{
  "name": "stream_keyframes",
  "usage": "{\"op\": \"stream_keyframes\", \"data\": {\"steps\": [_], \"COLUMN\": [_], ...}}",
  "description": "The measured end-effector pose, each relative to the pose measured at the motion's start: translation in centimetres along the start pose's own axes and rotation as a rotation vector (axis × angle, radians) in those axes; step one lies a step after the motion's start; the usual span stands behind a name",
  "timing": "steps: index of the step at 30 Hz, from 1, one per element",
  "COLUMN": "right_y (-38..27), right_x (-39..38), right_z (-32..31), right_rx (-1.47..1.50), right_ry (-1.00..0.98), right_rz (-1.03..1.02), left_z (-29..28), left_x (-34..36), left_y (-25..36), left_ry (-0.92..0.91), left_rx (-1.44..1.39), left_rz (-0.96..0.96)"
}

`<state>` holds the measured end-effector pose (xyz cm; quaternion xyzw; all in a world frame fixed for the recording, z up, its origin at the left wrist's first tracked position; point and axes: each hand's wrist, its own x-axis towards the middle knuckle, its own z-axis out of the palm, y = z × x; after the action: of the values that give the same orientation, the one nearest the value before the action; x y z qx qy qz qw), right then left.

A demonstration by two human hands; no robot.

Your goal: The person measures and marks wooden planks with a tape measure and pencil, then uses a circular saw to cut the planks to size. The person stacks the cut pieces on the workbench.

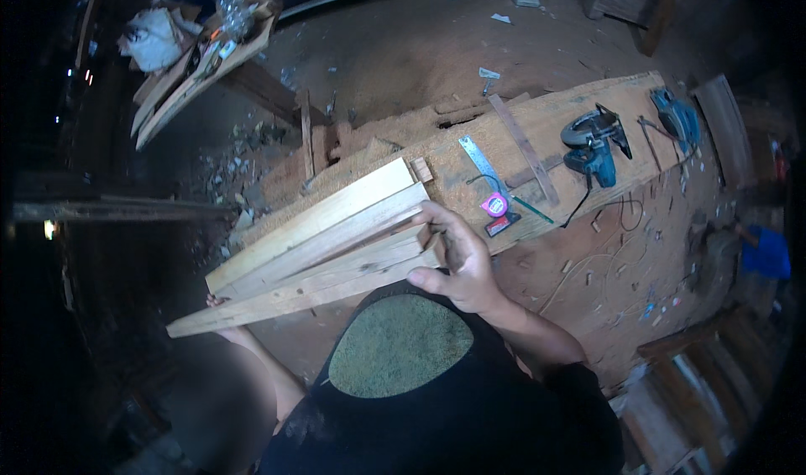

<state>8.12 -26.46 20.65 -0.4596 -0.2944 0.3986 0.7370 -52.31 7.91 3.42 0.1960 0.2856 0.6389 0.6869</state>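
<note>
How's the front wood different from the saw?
The wood is pale; the saw is blue and dark.
The wood is long and straight; the saw is chunky, with a rounded guard.
The left hand and right hand are on the wood; the saw lies on the bench with no hand touching it.

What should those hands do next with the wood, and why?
Maybe nudge the front timber rightward: in this view its left end pokes out past the pale boards, and the left hand is near that end.
</note>
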Motion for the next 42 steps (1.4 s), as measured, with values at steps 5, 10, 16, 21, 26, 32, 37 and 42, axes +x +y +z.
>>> {"op": "stream_keyframes", "data": {"steps": [5,10,16,21,26,32,37,42], "right_y": [-1.3,-0.9,3.9,3.5,2.2,5.4,8.1,9.6], "right_x": [0.7,0.6,1.4,2.8,-1.6,-3.4,-7.0,-8.3], "right_z": [2.9,3.7,-0.2,-8.9,-18.2,-24.3,-24.2,-23.7], "right_rx": [-0.184,-0.291,-0.380,-0.361,-0.427,-0.863,-1.087,-1.194], "right_ry": [-0.056,-0.002,0.204,-0.022,0.169,0.006,0.223,0.317], "right_rz": [-0.120,-0.118,0.167,0.344,0.477,0.464,0.238,0.034], "left_z": [-2.1,4.5,7.1,9.8,17.0,13.8,18.0,20.8], "left_x": [1.7,0.3,-4.3,-8.4,-9.7,-8.4,-7.1,-7.8], "left_y": [2.7,-3.9,-8.4,-11.4,-11.6,-16.3,-18.8,-17.1], "left_ry": [-0.148,0.521,0.237,0.240,0.198,-0.210,-0.502,-0.618], "left_rx": [-0.088,0.142,0.471,-0.017,-0.229,-0.530,-0.807,-0.878], "left_rz": [-0.104,-0.013,-0.031,-0.172,-0.058,-0.086,-0.175,-0.208]}}
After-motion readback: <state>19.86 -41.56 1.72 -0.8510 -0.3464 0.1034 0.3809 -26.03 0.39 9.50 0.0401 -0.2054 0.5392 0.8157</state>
